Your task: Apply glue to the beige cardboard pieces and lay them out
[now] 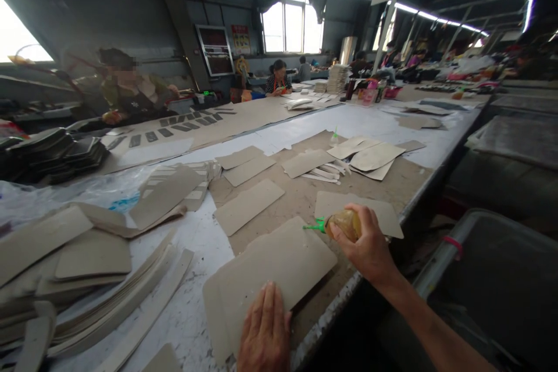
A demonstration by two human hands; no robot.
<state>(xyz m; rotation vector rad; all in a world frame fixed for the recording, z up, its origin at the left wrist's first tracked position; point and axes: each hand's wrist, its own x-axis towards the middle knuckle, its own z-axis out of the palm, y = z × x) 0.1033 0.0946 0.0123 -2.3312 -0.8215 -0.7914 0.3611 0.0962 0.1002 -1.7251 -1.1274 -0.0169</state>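
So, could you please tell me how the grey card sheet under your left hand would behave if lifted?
The grey card sheet lies flat under the left hand, so it is probably fairly stiff. It looks thin, hence likely light, and may slide easily on the smooth table.

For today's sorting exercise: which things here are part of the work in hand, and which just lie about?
In hand: glue bottle in right hand; card sheet under left hand.

Lying about: stacked card pieces; dark pieces; card sheets farther along the table.

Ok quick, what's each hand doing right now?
Left hand: open, pressed flat on the grey card sheet.
Right hand: closed around the amber glue bottle, its green nozzle pointing at the sheet.
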